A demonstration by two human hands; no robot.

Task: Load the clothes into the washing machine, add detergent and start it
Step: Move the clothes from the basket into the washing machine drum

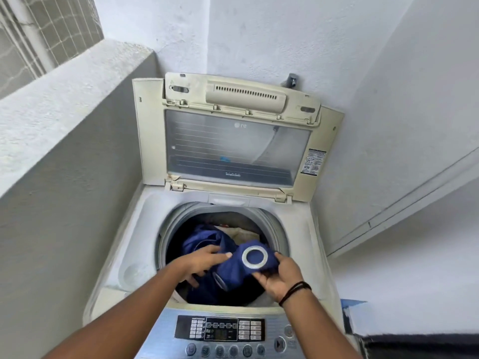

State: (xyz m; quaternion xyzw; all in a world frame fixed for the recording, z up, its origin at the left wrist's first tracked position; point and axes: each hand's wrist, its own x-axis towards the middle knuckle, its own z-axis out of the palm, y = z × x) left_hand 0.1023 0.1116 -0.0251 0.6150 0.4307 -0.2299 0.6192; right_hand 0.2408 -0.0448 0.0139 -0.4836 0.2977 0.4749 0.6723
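Washing machine point(134, 244), top-loading, lid point(233, 141) raised upright at the rear, drum mouth exposed.

Head view: both forearms reaching forward over the control panel point(220, 330) and into the drum opening. Left hand point(201, 263) above the drum point(168, 224), fingers curled around a fold of blue fabric point(204, 240), thumb laid across the top of it. Right hand point(276, 274) just right of the left, at the drum's front right, palm turned up, fingers and thumb pinching the same blue fabric near a silver ring eyelet point(254, 257). Black band point(294, 291) around the right wrist. Second eyelet point(220, 281) lower down between the two hands, partly hidden.

Inside the drum: blue fabric bunched across the middle and front, a pale cream item point(245, 234) behind it toward the rear, a small patch of red at the back, too little showing to identify.

Right of the machine, at the frame edge, a blue and dark object point(363, 322), blurred.
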